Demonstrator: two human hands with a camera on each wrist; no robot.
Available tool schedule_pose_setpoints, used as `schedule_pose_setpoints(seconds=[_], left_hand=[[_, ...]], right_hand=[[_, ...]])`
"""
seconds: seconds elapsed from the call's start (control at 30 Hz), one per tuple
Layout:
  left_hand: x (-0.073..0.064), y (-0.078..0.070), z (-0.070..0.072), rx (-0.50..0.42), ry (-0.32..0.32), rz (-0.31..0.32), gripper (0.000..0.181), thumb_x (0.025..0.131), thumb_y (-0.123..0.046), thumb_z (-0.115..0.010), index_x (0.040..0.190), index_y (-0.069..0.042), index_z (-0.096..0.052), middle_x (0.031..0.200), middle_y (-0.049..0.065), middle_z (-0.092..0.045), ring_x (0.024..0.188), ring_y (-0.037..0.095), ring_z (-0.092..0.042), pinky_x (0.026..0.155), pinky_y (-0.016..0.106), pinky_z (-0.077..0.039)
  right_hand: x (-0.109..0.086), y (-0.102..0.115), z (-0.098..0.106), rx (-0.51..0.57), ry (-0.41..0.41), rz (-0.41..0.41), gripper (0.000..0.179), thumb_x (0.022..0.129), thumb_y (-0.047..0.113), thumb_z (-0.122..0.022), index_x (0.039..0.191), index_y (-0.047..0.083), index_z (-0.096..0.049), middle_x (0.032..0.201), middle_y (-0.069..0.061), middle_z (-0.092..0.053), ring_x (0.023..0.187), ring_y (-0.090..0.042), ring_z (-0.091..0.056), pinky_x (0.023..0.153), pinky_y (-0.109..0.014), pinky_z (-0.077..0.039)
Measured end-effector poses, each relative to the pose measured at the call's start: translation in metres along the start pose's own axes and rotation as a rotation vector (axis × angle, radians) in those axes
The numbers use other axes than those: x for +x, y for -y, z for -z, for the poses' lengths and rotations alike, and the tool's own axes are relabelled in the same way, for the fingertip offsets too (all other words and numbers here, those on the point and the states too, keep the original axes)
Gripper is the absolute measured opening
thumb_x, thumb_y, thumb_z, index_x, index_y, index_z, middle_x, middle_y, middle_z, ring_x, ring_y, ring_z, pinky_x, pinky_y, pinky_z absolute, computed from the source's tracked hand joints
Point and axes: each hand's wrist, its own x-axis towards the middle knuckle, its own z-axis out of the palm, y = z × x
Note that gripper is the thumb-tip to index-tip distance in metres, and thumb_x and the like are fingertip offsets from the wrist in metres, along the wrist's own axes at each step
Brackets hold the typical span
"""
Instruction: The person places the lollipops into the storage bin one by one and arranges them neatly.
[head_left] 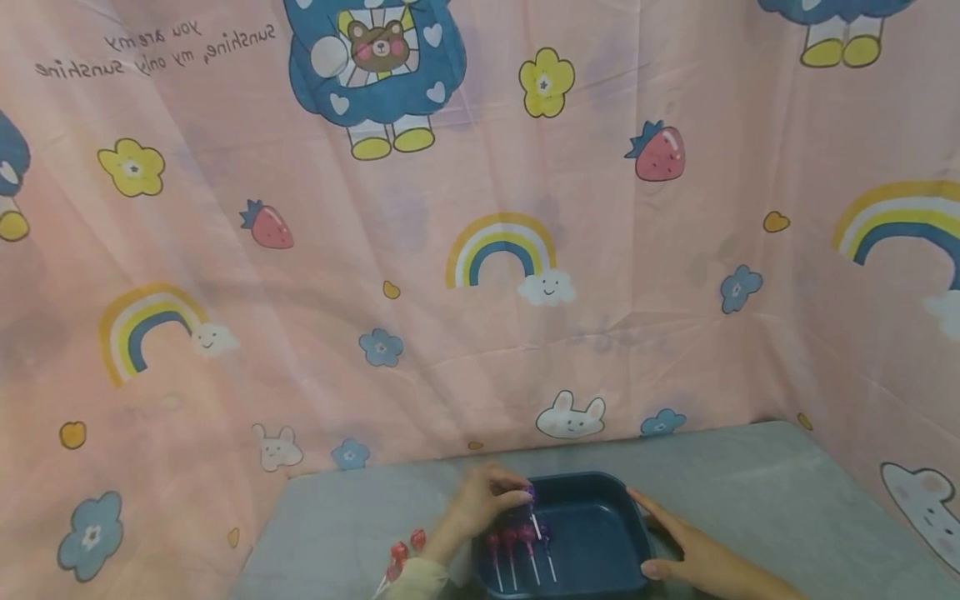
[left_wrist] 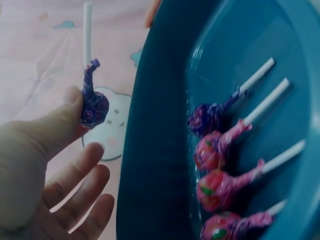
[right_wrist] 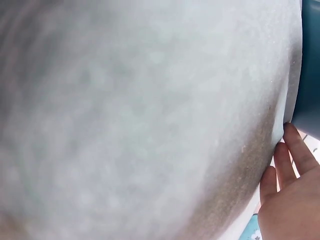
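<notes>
My left hand (head_left: 483, 500) pinches a purple-wrapped lollipop (left_wrist: 94, 107) by its candy head, between thumb and a finger. Its white stick points up in the left wrist view, and the other fingers are spread. In the head view this lollipop hangs over the left part of a dark blue tray (head_left: 603, 533). Several lollipops lie in a row inside, among them a purple one (left_wrist: 205, 119) and a pink one (left_wrist: 210, 151). Against the tray's right side rests my right hand (head_left: 690, 550), fingers extended along the wall and thumb apart, nearer the front.
Red-wrapped lollipops (head_left: 398, 552) lie on the grey tabletop (head_left: 337, 517) left of the tray, partly hidden by my left sleeve (head_left: 420, 579). A pink patterned curtain (head_left: 487, 358) hangs behind the table and along its right side.
</notes>
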Motion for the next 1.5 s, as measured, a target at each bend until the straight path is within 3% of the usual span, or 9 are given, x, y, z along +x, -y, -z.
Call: schedule_pose_setpoints(seconds=[0.13,0.4,0.6,0.83,1.03,1.23,1.5], left_hand=[[0.001,-0.005,-0.005,0.016,0.01,-0.034,0.024,0.08,-0.037,-0.071,0.095,-0.018,-0.074,0.09,-0.001,-0.069,0.078,-0.003,-0.06,0.069,0.014,-0.051],[0.001,-0.012,-0.015,0.043,0.049,0.028,0.022,0.081,-0.037,-0.071,0.094,-0.02,-0.074,0.091,-0.003,-0.067,0.079,-0.003,-0.059,0.069,0.014,-0.049],[0.002,-0.012,-0.023,0.048,0.05,0.046,0.019,0.079,-0.034,-0.073,0.091,-0.02,-0.075,0.084,-0.005,-0.067,0.077,-0.002,-0.056,0.067,0.015,-0.045],[0.002,-0.01,-0.028,0.056,0.041,0.085,0.018,0.077,-0.036,-0.075,0.089,-0.022,-0.076,0.081,-0.006,-0.066,0.075,0.0,-0.056,0.065,0.015,-0.043],[0.003,-0.008,-0.032,0.027,0.076,0.11,0.016,0.078,-0.033,-0.074,0.089,-0.022,-0.075,0.085,-0.007,-0.07,0.077,-0.001,-0.058,0.068,0.016,-0.044],[0.003,-0.002,-0.041,-0.025,0.094,0.178,0.015,0.077,-0.033,-0.075,0.088,-0.023,-0.075,0.085,-0.01,-0.067,0.069,-0.004,-0.055,0.066,0.016,-0.045],[0.001,0.002,-0.052,-0.031,0.075,0.195,0.017,0.075,-0.033,-0.076,0.088,-0.023,-0.075,0.084,-0.009,-0.068,0.066,-0.005,-0.055,0.062,0.016,-0.047]], right_hand=[[-0.001,0.001,0.0,-0.009,0.004,-0.002,0.082,0.095,0.03,-0.055,0.152,0.031,0.004,0.155,-0.029,-0.012,0.135,-0.056,-0.024,0.09,-0.07,-0.039],[0.003,0.001,0.001,0.051,0.002,-0.065,0.079,0.096,0.034,-0.054,0.152,0.031,0.001,0.154,-0.029,-0.012,0.132,-0.056,-0.025,0.084,-0.068,-0.043],[0.004,-0.001,0.002,0.042,0.017,-0.031,0.079,0.096,0.031,-0.053,0.151,0.033,0.003,0.154,-0.029,-0.012,0.134,-0.055,-0.026,0.086,-0.069,-0.041],[0.007,-0.003,0.003,-0.02,0.008,-0.011,0.081,0.095,0.031,-0.055,0.151,0.032,0.005,0.152,-0.032,-0.016,0.132,-0.056,-0.028,0.086,-0.072,-0.038],[0.007,-0.004,0.003,0.022,0.017,-0.016,0.079,0.096,0.031,-0.053,0.151,0.033,0.005,0.153,-0.032,-0.012,0.133,-0.057,-0.025,0.086,-0.071,-0.037],[0.007,-0.004,0.003,0.004,0.01,-0.03,0.08,0.096,0.032,-0.054,0.151,0.034,0.004,0.154,-0.031,-0.013,0.133,-0.057,-0.026,0.086,-0.071,-0.038],[0.007,-0.001,0.004,0.005,0.009,-0.027,0.081,0.096,0.031,-0.054,0.151,0.032,0.004,0.151,-0.033,-0.018,0.132,-0.056,-0.029,0.085,-0.071,-0.039]])
